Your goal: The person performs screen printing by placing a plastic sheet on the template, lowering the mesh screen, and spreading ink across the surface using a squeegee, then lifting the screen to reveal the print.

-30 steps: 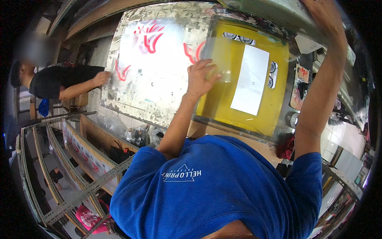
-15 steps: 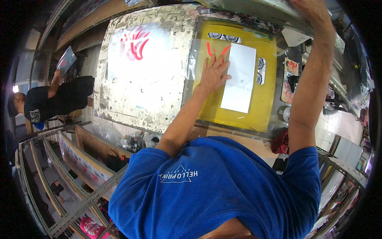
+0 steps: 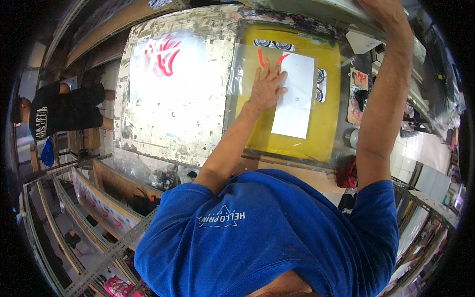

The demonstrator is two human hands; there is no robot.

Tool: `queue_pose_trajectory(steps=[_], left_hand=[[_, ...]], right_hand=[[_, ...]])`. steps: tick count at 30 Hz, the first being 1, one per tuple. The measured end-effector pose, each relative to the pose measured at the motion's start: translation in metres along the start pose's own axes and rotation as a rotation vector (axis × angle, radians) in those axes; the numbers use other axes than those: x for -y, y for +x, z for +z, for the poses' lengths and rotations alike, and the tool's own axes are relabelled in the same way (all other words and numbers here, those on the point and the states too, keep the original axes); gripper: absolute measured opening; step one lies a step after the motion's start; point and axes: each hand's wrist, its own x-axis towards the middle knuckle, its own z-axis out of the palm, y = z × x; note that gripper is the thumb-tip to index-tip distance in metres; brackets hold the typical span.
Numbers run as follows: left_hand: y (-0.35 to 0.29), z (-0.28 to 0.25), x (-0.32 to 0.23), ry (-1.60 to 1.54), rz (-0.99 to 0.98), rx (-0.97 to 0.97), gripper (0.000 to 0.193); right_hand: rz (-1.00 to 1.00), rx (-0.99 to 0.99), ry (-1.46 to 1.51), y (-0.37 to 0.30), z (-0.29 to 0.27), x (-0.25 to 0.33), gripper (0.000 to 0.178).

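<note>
My left hand (image 3: 268, 89) lies with fingers spread on a yellow panel (image 3: 324, 136), probably a printing screen. Its fingertips reach a clear film with red strokes (image 3: 261, 58) and the left edge of a white paper sheet (image 3: 293, 111). Black-and-white round motifs show above the sheet (image 3: 273, 45) and to its right (image 3: 321, 85). My right arm stretches up along the right side. At the top edge the right hand (image 3: 383, 11) is partly cut off, its fingers too hidden to read.
Left of the panel stands a paint-stained white table (image 3: 208, 106) bearing a red brush-like print (image 3: 166, 55). A person in black (image 3: 67, 109) stands beyond it. Metal racks (image 3: 74, 232) fill the lower left. A small red-marked board (image 3: 357, 94) lies right of the panel.
The view has shifted slightly. My left hand stays spread in the same place on the panel. The person at left has turned away, and the raised clear packet is lowered, mostly hidden.
</note>
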Motion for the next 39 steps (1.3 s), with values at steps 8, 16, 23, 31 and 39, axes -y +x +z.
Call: queue_pose_trajectory(steps=[8, 16, 23, 31, 39], left_hand=[[0.000, -0.002, 0.002, 0.006, 0.001, -0.061, 0.059], [-0.005, -0.104, -0.053, -1.142, -0.036, -0.855, 0.101], [-0.105, -0.088, -0.024, -1.137, -0.444, -0.510, 0.099], [-0.152, -0.030, 0.006, -0.212, -0.290, -0.496, 0.076], [-0.155, -0.039, -0.001, -0.169, -0.342, -0.450, 0.064]], right_hand=[[-0.111, -0.004, 0.063, -0.002, 0.002, 0.002, 0.032], [0.057, 0.089, -0.019, -0.072, 0.011, 0.019, 0.038], [-0.090, 0.086, 0.066, -0.187, 0.072, 0.024, 0.036], [0.061, 0.552, -0.067, -0.261, 0.155, 0.003, 0.061], [0.027, 0.304, -0.125, -0.217, 0.219, -0.064, 0.073]])
